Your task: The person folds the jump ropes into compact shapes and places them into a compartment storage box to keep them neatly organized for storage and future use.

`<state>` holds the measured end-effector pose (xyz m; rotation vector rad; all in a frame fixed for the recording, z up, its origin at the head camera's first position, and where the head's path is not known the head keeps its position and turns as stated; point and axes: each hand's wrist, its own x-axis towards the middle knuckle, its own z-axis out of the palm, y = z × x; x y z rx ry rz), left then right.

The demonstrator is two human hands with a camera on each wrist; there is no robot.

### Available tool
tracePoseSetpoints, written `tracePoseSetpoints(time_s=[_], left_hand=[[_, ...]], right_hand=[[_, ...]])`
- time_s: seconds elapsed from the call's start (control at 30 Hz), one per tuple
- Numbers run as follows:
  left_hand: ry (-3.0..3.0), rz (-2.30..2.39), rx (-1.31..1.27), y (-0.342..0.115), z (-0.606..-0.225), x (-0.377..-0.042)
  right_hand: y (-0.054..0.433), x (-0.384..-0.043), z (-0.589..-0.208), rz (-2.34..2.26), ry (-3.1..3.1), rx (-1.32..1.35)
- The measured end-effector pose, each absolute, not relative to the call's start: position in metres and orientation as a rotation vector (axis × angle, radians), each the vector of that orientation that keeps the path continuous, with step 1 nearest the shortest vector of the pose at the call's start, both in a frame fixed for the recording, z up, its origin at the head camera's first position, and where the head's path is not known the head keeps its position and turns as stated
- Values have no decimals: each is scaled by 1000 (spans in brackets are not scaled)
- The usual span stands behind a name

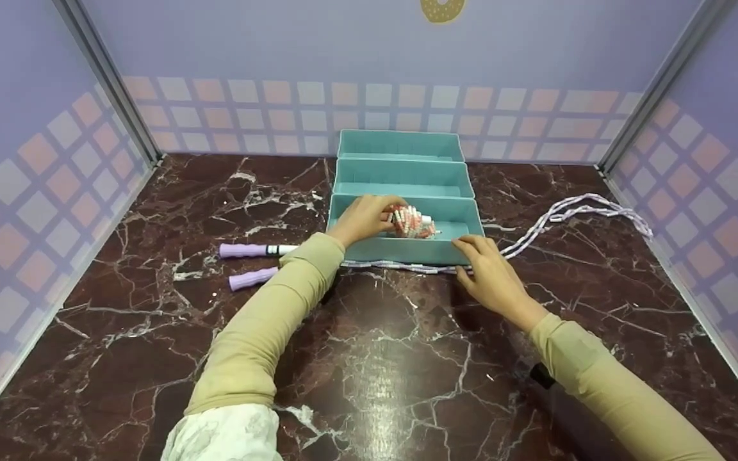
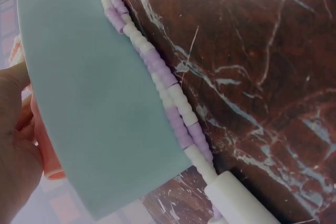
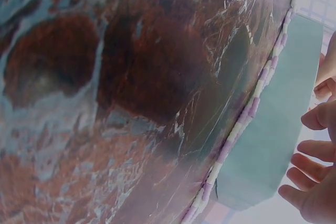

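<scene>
My left hand point(image 1: 369, 218) reaches over the near wall of the front teal box point(image 1: 407, 250) and grips a bundled pink-and-white beaded jump rope point(image 1: 410, 222) inside it. In the left wrist view, an orange-pink handle point(image 2: 52, 163) shows beside the hand point(image 2: 18, 145), partly behind the box wall. My right hand point(image 1: 494, 275) is at the box's near right corner, fingers at the rim and thumb lower in front. Its fingers point(image 3: 315, 169) are spread and slightly bent in the right wrist view. A purple-and-white beaded jump rope point(image 1: 401, 265) runs along the box's near side.
Two more teal boxes point(image 1: 401, 173) stand in line behind the front one, near the tiled back wall point(image 1: 260, 115). Purple handles point(image 1: 244, 250) lie to the left on the dark marbled table point(image 1: 375, 358). The purple rope's loop point(image 1: 590, 202) extends right toward the side wall.
</scene>
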<state>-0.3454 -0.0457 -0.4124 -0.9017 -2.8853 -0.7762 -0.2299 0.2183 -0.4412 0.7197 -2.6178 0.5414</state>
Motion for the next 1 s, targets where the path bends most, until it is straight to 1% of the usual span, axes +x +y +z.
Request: tracePoseSetpoints(time_s=[0.67,1.0], left_hand=[[-2846,-847,-876,-45,-397,-351],[-2929,-666,-796,-47,-388,-349]], right_hand=[[220,-237,-431,323,-2678,830],[221,-237,-430,313,-2691,829]])
